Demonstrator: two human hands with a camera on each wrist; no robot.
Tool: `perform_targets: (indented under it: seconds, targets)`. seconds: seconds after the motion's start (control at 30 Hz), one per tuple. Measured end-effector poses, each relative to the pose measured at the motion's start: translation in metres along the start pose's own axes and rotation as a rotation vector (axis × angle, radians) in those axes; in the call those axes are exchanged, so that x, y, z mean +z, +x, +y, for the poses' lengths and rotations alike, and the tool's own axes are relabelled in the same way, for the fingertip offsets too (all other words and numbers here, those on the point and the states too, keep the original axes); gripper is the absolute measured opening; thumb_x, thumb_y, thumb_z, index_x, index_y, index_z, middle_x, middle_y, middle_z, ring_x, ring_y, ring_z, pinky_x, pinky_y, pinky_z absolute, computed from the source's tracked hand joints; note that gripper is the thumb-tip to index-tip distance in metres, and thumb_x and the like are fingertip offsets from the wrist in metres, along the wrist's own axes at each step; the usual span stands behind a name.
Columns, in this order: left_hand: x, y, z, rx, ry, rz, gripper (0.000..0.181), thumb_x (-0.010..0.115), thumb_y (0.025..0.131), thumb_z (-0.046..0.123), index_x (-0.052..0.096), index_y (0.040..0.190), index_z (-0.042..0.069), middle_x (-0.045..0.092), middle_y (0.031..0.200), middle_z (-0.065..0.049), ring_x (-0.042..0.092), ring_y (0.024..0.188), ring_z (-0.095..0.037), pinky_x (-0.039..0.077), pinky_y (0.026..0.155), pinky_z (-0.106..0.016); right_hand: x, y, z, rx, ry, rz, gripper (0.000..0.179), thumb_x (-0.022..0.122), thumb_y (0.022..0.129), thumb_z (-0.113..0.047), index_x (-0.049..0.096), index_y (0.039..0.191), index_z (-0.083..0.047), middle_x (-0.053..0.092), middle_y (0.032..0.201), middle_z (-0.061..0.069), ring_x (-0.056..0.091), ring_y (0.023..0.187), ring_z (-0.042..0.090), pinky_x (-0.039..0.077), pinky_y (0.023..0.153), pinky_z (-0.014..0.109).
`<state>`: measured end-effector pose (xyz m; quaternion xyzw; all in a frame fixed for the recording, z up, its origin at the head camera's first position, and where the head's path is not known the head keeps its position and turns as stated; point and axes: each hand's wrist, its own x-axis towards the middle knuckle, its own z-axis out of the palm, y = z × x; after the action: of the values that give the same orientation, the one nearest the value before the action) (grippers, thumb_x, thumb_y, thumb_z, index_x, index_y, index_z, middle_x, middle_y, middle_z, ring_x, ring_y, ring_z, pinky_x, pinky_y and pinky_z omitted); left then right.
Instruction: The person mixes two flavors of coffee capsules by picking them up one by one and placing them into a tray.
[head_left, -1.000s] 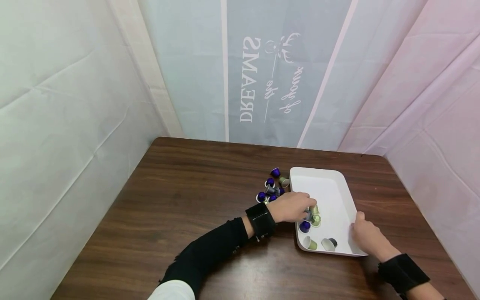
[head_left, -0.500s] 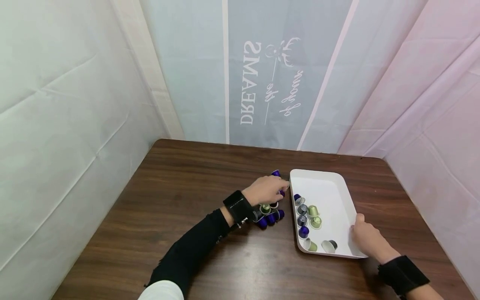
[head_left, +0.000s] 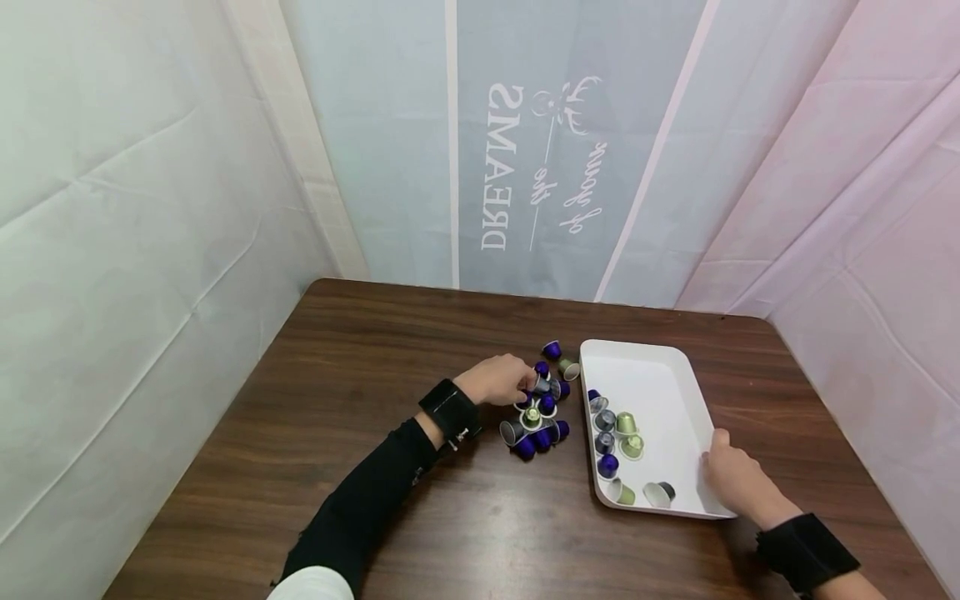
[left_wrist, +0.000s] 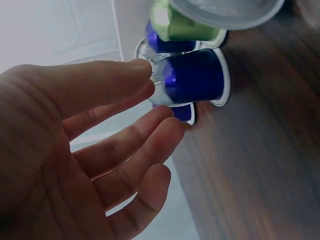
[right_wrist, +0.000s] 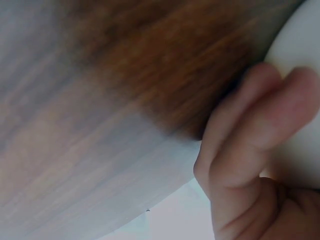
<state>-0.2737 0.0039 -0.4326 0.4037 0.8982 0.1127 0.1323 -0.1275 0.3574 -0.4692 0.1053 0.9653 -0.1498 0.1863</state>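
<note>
My left hand (head_left: 498, 381) is at the left side of a pile of coffee capsules on the table. Its fingers are loosely bent. In the left wrist view, thumb and fingers stand apart beside a dark blue capsule (left_wrist: 192, 77), with a green capsule (left_wrist: 182, 22) behind it; I see nothing held. My right hand (head_left: 742, 477) grips the right rim of a white tray (head_left: 637, 367). In the right wrist view, fingers (right_wrist: 250, 140) curl at the tray's edge. Several blue, grey and green capsules lie inside the tray, mostly along its left side.
A purple capsule (head_left: 552, 349) and an olive green capsule (head_left: 569, 368) lie at the pile's far end, close to the tray. The brown wooden table (head_left: 360, 350) ends at fabric walls on the left, back and right.
My left hand has moved out of the tray, passed over the far end of the pile and gone to the pile's left side. The right hand stays on the tray.
</note>
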Motion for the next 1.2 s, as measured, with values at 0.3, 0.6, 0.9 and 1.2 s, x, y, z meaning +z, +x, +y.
perform_targets:
  seconds: [0.3,0.6,0.9,1.2]
  targets:
    - [0.009,0.002,0.000,-0.020,0.026,-0.029,0.018,0.066,0.090,0.022,0.064,0.108,0.017,0.060,0.108,0.003,0.056,0.090,-0.010,0.045,0.074,-0.026,0.000,-0.001,-0.001,0.000,0.001,-0.002,0.041,0.035,0.100,-0.011,0.015,0.115,0.021,0.052,0.074,0.021,0.054,0.066,0.028,0.044,0.058,0.037]
    - [0.018,0.006,-0.002,-0.006,0.053,-0.042,0.021,0.066,0.090,0.019,0.063,0.110,0.018,0.060,0.115,0.000,0.057,0.097,-0.012,0.046,0.077,-0.025,0.003,-0.001,0.000,-0.021,-0.016,0.038,0.039,0.031,0.099,-0.010,0.016,0.114,0.023,0.053,0.074,0.026,0.054,0.066,0.029,0.044,0.057,0.040]
    - [0.020,0.007,-0.003,-0.007,0.039,-0.032,0.020,0.066,0.089,0.015,0.065,0.109,0.018,0.061,0.110,0.000,0.052,0.082,-0.010,0.043,0.067,-0.024,0.002,-0.001,0.000,-0.032,-0.017,0.049,0.039,0.032,0.099,-0.010,0.017,0.114,0.023,0.053,0.075,0.026,0.055,0.066,0.029,0.045,0.057,0.040]
    - [0.017,0.005,-0.002,-0.026,0.031,-0.020,0.017,0.065,0.089,0.017,0.063,0.106,0.018,0.060,0.106,0.002,0.052,0.080,-0.011,0.043,0.066,-0.024,0.003,-0.001,0.001,-0.038,-0.023,0.055,0.037,0.032,0.099,-0.010,0.018,0.112,0.022,0.053,0.074,0.025,0.054,0.066,0.030,0.045,0.058,0.042]
